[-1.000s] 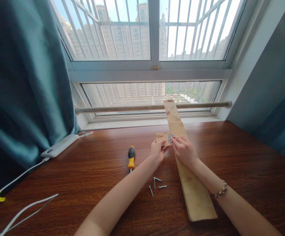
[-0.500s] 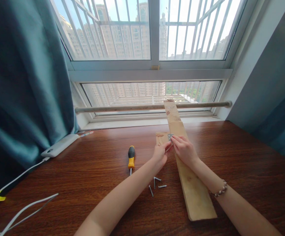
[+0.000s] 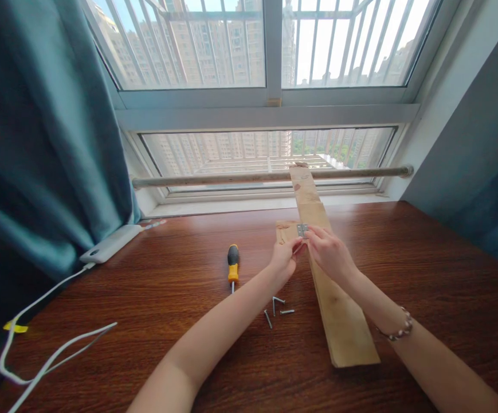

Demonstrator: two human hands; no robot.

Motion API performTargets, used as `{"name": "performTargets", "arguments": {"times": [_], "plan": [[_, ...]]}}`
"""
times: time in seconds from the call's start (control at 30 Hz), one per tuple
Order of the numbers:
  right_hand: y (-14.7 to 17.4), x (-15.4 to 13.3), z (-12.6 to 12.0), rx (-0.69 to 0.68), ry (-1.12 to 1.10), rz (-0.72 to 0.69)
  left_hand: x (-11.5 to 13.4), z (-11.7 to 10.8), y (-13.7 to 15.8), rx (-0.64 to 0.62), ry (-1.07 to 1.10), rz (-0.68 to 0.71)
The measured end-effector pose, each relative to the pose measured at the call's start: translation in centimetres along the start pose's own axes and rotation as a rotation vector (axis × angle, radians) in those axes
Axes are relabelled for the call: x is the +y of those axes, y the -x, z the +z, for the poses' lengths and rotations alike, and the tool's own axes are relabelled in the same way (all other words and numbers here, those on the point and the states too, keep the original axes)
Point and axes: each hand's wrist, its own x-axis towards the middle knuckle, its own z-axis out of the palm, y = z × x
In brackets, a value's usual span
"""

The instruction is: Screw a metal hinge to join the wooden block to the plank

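A small silver metal hinge (image 3: 302, 230) lies across the seam between a long wooden board (image 3: 343, 321) and a short wooden piece (image 3: 283, 229) on its left. My left hand (image 3: 285, 259) pinches at the near edge of the hinge, thumb and fingers drawn together. From the other side, my right hand (image 3: 331, 250) has its fingertips closed on the hinge's right part, resting over the long board. The fingers hide part of the metal. Several screws (image 3: 283, 311) lie loose nearer me, and a yellow and black screwdriver (image 3: 232, 265) sits left of my left hand.
Everything rests on a brown wooden table (image 3: 180, 252). A white power strip (image 3: 111, 244) with a white cable (image 3: 55, 358) lies at the left, beside a blue curtain (image 3: 51, 115). A horizontal rail (image 3: 214, 178) runs before the window, behind the long board's far end.
The view has tilted down slightly, so the scene sits higher. Both hands stay at the hinge, and slightly more of its metal shows between the fingers.
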Motion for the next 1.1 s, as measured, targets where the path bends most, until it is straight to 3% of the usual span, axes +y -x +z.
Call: {"name": "performTargets", "arguments": {"times": [0.07, 0.17, 0.27, 0.47, 0.57, 0.73, 0.87, 1.0, 1.1], "plan": [[0.8, -2.1, -1.6, -0.193, -0.049, 0.012, -0.1, 0.0, -0.1, 0.036, -0.007, -0.016], [2.4, -5.7, -2.7, -0.55, -0.045, -0.076, -0.1, 0.0, -0.1, 0.063, 0.005, 0.002], [3.9, -8.4, -1.8, -0.709, 0.022, -0.142, -0.1, 0.0, -0.1, 0.038, 0.019, 0.03], [4.9, -9.7, 1.6, -0.751, 0.093, -0.211, -0.1, -0.2, -0.2, 0.042, 0.023, 0.013], [4.9, -9.8, 2.0, -0.768, 0.078, -0.232, -0.1, -0.3, -0.3, 0.036, 0.02, 0.001], [5.0, -9.6, 2.4, -0.6, 0.12, -0.185, -0.1, -0.4, -0.3, 0.029, 0.02, 0.015], [5.3, -9.6, 3.1, -0.645, 0.088, -0.225, -0.2, -0.5, -0.5, 0.024, 0.033, -0.002], [4.6, -8.4, 1.7, -0.683, 0.016, -0.245, -0.1, -0.5, -0.5, 0.017, 0.025, -0.005], [2.4, -5.2, -1.0, -0.555, -0.271, -0.197, -0.1, -0.4, -0.6, 0.049, -0.011, -0.04]]}}
